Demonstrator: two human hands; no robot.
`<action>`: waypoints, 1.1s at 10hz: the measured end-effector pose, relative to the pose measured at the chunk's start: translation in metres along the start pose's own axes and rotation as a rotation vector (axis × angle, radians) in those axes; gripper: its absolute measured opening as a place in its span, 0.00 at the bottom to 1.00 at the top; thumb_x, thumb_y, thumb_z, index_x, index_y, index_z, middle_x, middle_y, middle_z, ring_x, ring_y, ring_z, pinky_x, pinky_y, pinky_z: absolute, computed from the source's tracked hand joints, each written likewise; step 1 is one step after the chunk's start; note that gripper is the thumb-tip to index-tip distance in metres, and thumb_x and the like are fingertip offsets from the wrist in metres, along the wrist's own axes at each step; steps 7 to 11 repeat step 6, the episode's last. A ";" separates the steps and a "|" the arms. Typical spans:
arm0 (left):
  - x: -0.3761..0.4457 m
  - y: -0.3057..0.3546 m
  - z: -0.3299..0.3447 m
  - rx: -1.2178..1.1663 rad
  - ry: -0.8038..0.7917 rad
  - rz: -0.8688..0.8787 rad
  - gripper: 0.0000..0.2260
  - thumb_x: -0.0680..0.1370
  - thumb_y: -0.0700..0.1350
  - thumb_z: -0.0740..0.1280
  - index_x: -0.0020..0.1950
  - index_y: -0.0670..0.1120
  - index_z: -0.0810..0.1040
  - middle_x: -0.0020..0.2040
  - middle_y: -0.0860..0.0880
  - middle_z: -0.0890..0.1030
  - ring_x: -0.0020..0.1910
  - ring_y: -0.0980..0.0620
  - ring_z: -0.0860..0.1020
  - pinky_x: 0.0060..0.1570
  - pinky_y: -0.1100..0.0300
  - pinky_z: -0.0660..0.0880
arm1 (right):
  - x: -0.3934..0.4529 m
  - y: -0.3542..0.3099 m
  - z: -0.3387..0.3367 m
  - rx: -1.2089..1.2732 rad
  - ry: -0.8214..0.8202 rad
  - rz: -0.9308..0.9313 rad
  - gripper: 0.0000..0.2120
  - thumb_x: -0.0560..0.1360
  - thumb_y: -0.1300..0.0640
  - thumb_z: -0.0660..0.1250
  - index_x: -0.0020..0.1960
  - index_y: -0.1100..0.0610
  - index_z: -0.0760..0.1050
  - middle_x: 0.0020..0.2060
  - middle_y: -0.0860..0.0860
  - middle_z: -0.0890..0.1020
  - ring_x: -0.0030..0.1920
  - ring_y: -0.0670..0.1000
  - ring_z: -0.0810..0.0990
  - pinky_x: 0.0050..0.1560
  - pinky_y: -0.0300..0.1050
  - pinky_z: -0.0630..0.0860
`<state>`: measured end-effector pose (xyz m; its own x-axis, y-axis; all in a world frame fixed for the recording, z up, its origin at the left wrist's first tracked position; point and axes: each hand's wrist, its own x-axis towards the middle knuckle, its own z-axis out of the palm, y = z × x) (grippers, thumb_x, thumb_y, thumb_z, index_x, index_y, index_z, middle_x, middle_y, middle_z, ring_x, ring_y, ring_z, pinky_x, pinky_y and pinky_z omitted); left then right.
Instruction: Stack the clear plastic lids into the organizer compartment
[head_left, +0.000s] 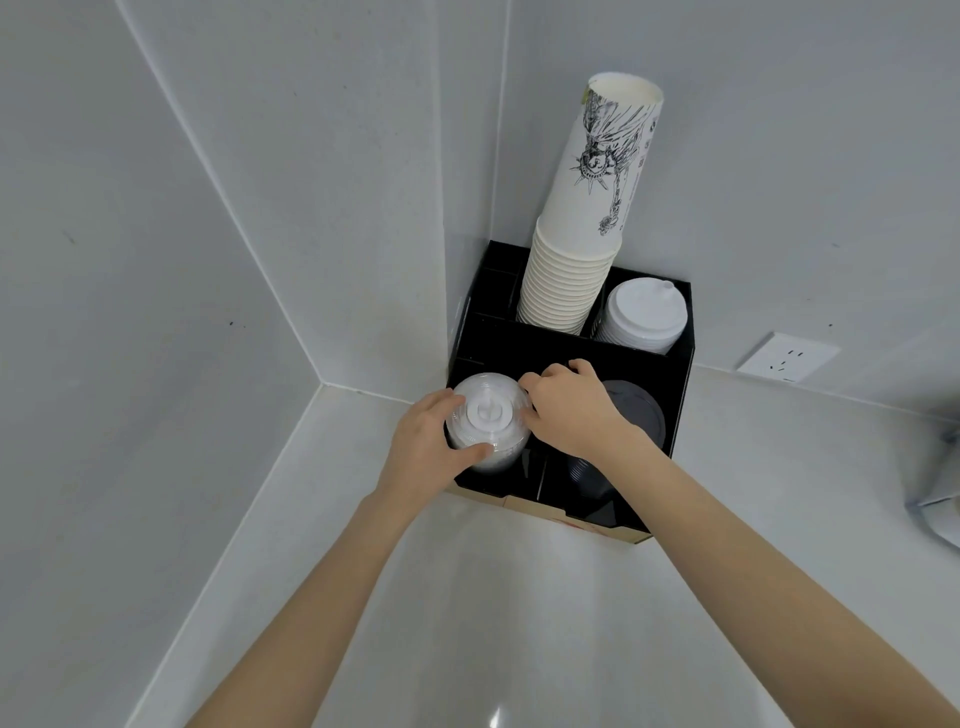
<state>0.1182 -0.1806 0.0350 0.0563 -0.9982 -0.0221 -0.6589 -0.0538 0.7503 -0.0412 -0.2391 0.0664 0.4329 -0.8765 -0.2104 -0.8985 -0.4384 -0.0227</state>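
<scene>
Both of my hands are on the stack of clear plastic lids (485, 423), which sits in the front left compartment of the black organizer (675, 395). My left hand (423, 447) wraps the stack from the left side, with the fingers curved against its far edge and the thumb pressed on its near edge, so this hand is closed around the lids. My right hand (569, 408) comes from the right, and its fingertips pinch the right rim of the top lid, with the other fingers bent above the divider. The top lid is domed and it has a white round center. The stack stands higher than the compartment wall. In the front right compartment, just beside my right hand and partly hidden under my wrist, there is a stack of black lids (636, 415). In the back row a tall stack of white paper cups (576, 254) stands upside down, and the top cup has a black drawing on it. Beside it, on the right, is a stack of white lids (641, 317). The organizer stands on the white table (493, 623), in the corner between two grey walls. On the right wall, near the table, is a white power socket (787, 358).
</scene>
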 end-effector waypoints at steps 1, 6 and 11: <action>0.000 0.002 0.003 0.032 -0.015 0.000 0.28 0.65 0.44 0.75 0.62 0.42 0.70 0.67 0.42 0.71 0.66 0.43 0.67 0.64 0.56 0.63 | -0.002 0.001 0.000 -0.063 -0.014 -0.005 0.14 0.78 0.55 0.57 0.59 0.61 0.70 0.53 0.58 0.81 0.60 0.57 0.74 0.70 0.56 0.57; -0.011 0.021 -0.016 0.022 0.027 -0.012 0.25 0.66 0.45 0.74 0.60 0.43 0.71 0.63 0.43 0.71 0.61 0.47 0.71 0.54 0.69 0.60 | -0.024 0.006 -0.016 0.065 0.143 -0.015 0.19 0.78 0.52 0.57 0.65 0.59 0.67 0.57 0.56 0.80 0.63 0.56 0.71 0.66 0.52 0.63; -0.011 0.021 -0.016 0.022 0.027 -0.012 0.25 0.66 0.45 0.74 0.60 0.43 0.71 0.63 0.43 0.71 0.61 0.47 0.71 0.54 0.69 0.60 | -0.024 0.006 -0.016 0.065 0.143 -0.015 0.19 0.78 0.52 0.57 0.65 0.59 0.67 0.57 0.56 0.80 0.63 0.56 0.71 0.66 0.52 0.63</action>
